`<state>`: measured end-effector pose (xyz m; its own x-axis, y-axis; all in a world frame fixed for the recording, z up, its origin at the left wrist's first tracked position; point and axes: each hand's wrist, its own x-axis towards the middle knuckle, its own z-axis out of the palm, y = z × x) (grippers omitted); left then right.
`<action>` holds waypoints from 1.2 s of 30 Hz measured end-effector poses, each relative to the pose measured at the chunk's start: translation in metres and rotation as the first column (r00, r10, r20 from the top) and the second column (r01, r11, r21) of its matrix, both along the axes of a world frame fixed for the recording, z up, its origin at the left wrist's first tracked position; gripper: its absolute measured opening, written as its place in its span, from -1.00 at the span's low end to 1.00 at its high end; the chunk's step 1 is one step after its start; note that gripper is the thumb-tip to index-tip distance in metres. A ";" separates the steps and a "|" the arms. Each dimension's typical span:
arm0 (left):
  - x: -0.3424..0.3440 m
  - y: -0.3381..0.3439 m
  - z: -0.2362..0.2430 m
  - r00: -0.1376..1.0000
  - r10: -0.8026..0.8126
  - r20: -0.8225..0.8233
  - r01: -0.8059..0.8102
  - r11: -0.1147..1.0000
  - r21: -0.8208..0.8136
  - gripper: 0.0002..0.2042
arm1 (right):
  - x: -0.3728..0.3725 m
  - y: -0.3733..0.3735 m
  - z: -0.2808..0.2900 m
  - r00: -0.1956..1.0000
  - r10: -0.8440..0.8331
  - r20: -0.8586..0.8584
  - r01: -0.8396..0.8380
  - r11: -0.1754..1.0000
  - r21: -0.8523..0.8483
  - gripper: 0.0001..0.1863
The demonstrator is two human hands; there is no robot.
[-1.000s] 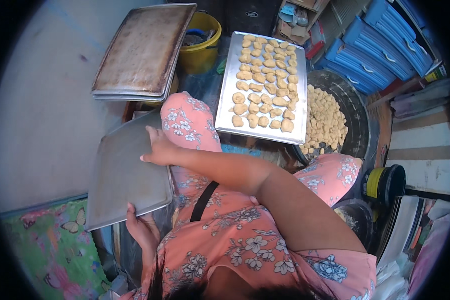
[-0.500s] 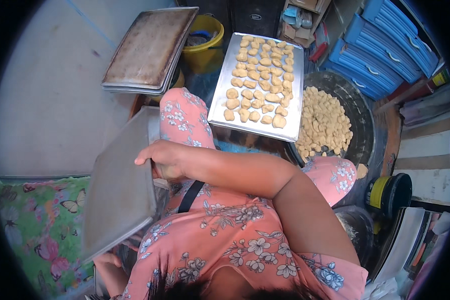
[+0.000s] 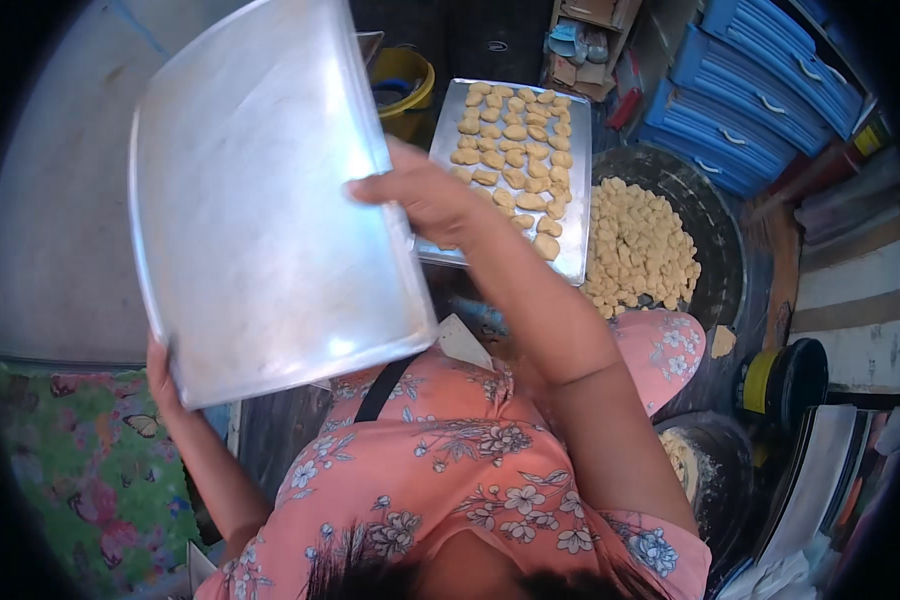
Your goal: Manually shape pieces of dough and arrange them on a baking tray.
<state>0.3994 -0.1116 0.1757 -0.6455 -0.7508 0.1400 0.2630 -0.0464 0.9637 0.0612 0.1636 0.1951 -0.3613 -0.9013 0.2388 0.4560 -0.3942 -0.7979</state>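
Head view: looking down on a person in a floral pink top.
Held thing: bare metal baking tray (image 3: 270, 200), lifted and tilted in front of the chest, covering the upper left.
Right hand (image 3: 420, 195): fingers closed over the tray's right edge.
Left hand (image 3: 162, 372): gripping the tray's lower left corner, mostly hidden behind it.
Beyond: second tray (image 3: 575, 235) bearing rows of dough pieces (image 3: 515, 150).
Beside it: dark round basin (image 3: 715, 215) heaped with more dough pieces; yellow bucket (image 3: 405, 75) behind.
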 end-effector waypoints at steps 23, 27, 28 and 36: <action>-0.347 0.101 -0.179 0.639 -0.017 0.769 0.644 0.560 -0.522 -0.61 | -0.144 0.176 -0.228 0.261 -0.289 -0.921 0.956 -0.056 0.288 -0.41; -0.346 0.102 -0.170 0.622 -0.099 0.777 0.669 0.583 -0.461 -0.65 | -0.149 0.178 -0.232 0.277 -0.290 -0.916 0.953 -0.041 0.301 -0.38; -0.345 0.104 -0.168 0.611 -0.102 0.785 0.673 0.588 -0.448 -0.65 | -0.146 0.177 -0.229 0.295 -0.274 -0.915 0.946 -0.052 0.320 -0.36; -0.353 0.100 -0.179 0.656 -0.058 0.753 0.582 0.675 -0.455 -0.65 | -0.155 0.147 -0.106 -0.328 -0.146 -0.934 0.939 0.064 -0.339 -0.24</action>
